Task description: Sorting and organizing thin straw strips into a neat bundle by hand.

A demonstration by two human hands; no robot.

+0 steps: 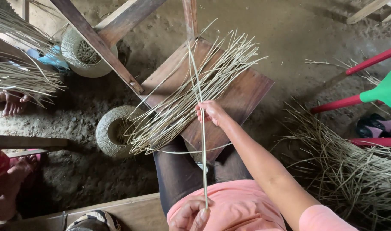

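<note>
Fig.: you pinched one thin pale strip (202,128) w/ right hand (210,112) far, left hand (192,215) near, both closed on it. Judged light, springy, liable to kink; grip near ends.

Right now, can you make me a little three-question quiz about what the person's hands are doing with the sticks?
1. True or false: both hands hold the same long pale strip.
2. Which hand is farther from the body? A) left hand B) right hand
3. What does the bundle of pale strips lie on?

Key: 1 true. 2 B. 3 A brown wooden board over the person's lap, with a small woven basket on the dirt floor beside it.
</note>
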